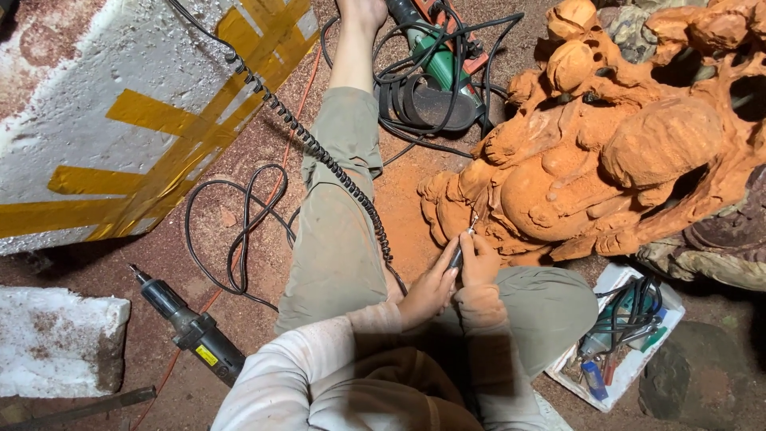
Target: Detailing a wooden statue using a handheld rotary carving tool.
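Person seated on the floor point(239, 144), one leg stretched forward, other knee bent. Both hands meet low at centre, at the lower left edge of the orange wood carving point(606, 152). Right hand point(479, 259) has its grip closed around a slim rotary handpiece point(459, 251); left hand point(432, 287) wraps in beside it from the left, fingers closed on the lower barrel, so both grips are narrow and full, holding the one tool. Long axis of the handpiece runs from lower left up to upper right; its fine bit point(472, 223) touches or sits just at the carving surface, exact contact too small to tell. Carving lies up and to the right of both hands; right hand is the nearer one. A coiled black cord point(319, 156) runs from the hands up across the outstretched leg. Count: one carving, one handpiece in hand, one black power tool point(187, 327) lying well apart at lower left, one green power tool point(435, 68) among tangled cables near the foot, one white tray point(622, 363) of small tools just right of the bent knee, two white foam blocks, large point(104, 120) and small point(56, 343), at left.
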